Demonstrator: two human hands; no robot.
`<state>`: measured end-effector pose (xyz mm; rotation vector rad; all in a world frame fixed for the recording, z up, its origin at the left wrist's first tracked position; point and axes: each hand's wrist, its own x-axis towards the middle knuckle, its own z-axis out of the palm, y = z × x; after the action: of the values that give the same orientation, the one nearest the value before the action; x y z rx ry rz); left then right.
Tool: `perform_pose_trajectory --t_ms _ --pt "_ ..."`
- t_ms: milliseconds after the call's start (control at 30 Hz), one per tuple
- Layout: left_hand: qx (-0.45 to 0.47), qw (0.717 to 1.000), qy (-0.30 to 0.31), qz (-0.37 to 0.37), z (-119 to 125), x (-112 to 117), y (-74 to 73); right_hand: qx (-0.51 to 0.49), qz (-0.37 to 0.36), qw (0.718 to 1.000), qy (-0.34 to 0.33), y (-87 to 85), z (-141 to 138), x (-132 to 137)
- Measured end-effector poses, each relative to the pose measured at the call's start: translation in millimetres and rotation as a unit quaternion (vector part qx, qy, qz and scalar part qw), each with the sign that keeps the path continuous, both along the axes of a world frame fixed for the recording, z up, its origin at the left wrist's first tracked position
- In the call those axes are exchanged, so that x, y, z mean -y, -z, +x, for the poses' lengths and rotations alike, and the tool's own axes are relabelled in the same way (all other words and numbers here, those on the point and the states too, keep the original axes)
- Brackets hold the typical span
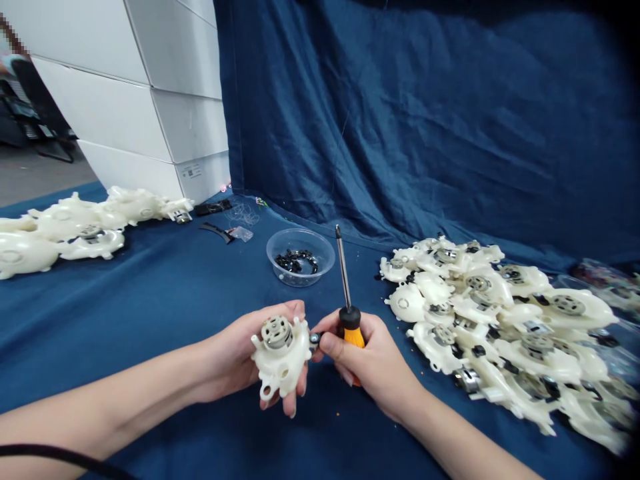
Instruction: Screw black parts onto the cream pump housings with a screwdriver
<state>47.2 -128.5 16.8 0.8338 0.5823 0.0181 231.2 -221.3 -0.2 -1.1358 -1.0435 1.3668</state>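
black cable [55, 455] crosses the bottom left corner, nearest the camera. left hand [235, 350] cups a cream housing [287, 360] low in the center, above blue cloth [210, 293]; fingers wrapped under and behind it, clamped on it. housing: glossy plastic, irregular outline, little stubs and holed lugs round the edge, two holes toward the bottom, round silver motor [277, 332] set in it with slotted end face up. no writing readable on it.

right hand [373, 353] grips a screwdriver [352, 320], fingers closed round the orange handle with black collar, shaft pointing up and away. same hand's thumb and index pinch a small dark piece [315, 338] with a shiny round center, at the housing's right side; contact can't be told.

on the right, a pile of similar housings [480, 333], many with motors. mid: clear bowl [325, 263], small black parts [295, 261] inside. left: more housings [100, 217].

back left, stacked white boxes [187, 120]; lowest carries a printed label [191, 171], text too small to read. behind, blue curtain [425, 120], wrinkled.
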Motion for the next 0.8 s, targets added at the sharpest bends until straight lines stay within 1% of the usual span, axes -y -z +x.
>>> perform_pose_trajectory --t_ms 100,167,233,333,467,567,633,700,733,800 --pt "-0.038 0.998 0.043 -0.029 -1 0 -1.7 -0.051 -0.028 0.998 -0.040 0.2 1 0" --pt "-0.033 0.998 0.043 -0.035 -1 1 -3.7 -0.049 -0.019 0.998 -0.043 -0.2 2 1" --pt "-0.004 1.000 0.014 -0.022 0 3 -6.0 -0.023 0.000 1.000 -0.018 -1.2 2 1" --pt "0.027 0.999 -0.036 0.024 1 5 -8.9 0.037 0.017 0.999 0.032 -1.9 3 1" --pt "0.022 0.993 -0.077 0.082 1 10 -9.6 0.116 0.029 0.990 0.074 1.1 3 1" --pt "0.026 0.990 -0.100 0.092 0 11 -7.3 0.154 0.063 0.980 0.107 3.3 2 1" --pt "0.031 0.987 -0.124 0.096 1 10 -5.0 0.164 0.092 0.975 0.121 3.4 -3 4" --pt "0.029 0.978 -0.176 0.111 2 6 -3.1 0.175 0.147 0.968 0.100 2.8 -12 9" --pt "0.028 0.971 -0.203 0.120 2 4 -2.5 0.181 0.196 0.961 0.073 2.7 -17 13" --pt "0.030 0.964 -0.232 0.127 3 1 -2.3 0.190 0.317 0.929 0.014 2.7 -26 20"
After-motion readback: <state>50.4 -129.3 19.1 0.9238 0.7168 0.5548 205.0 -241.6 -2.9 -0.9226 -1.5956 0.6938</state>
